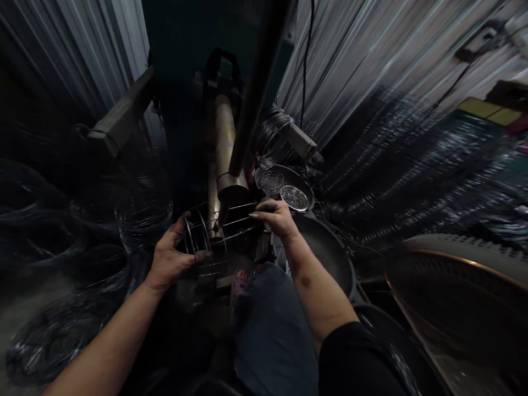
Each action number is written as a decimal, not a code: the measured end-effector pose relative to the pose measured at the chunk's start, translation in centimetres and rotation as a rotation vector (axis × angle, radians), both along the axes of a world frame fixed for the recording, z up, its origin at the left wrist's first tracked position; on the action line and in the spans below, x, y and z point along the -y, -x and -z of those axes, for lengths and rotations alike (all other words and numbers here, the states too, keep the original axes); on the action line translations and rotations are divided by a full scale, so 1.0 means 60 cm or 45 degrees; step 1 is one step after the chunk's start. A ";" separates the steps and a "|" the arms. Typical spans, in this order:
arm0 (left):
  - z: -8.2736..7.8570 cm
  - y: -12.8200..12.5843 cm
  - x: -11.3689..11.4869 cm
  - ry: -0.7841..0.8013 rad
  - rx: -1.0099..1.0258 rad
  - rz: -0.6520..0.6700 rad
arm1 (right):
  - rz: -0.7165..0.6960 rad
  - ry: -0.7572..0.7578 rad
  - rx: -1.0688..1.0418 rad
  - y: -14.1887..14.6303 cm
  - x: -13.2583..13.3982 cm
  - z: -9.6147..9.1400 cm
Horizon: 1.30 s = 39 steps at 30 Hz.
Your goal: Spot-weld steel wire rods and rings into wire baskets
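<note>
Between my two hands is a round wire frame (206, 242) made of thin metal rods and rings, held at the electrodes of a machine. My left hand (175, 250) is wrapped round its ringed end, thumb underneath. With thumb and fingers, my right hand (275, 217) pinches a thin metal rod (241, 221) at the frame's other side. A dark pointed upper electrode (224, 213) comes down beside the rods, below a thick brass-coloured arm (226, 143). Behind it, the lower brass-coloured bar (214, 206) passes near the wires. Dim light hides the exact contact points.
Right of the machine, a pan (295, 179) holds round wire grids, with a larger basin (325, 253) nearer me. A wire coil (274, 132) hangs behind. Stacked wire rings (142, 214) stand at left. A large round fan-like rim (462, 261) is at right.
</note>
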<state>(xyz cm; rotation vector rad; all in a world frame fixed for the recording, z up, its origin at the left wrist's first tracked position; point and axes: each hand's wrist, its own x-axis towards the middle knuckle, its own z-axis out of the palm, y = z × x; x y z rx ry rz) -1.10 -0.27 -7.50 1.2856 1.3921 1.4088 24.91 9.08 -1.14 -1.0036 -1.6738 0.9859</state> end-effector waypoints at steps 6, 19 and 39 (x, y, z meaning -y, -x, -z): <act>0.002 0.003 -0.001 -0.006 -0.036 -0.011 | -0.002 0.053 -0.021 0.003 0.000 -0.003; -0.011 -0.001 0.002 0.081 -0.031 -0.032 | 0.026 -0.067 -0.065 0.007 -0.004 0.001; -0.006 -0.003 0.139 0.167 -0.241 -0.042 | 0.408 -0.091 -0.078 0.007 0.168 0.021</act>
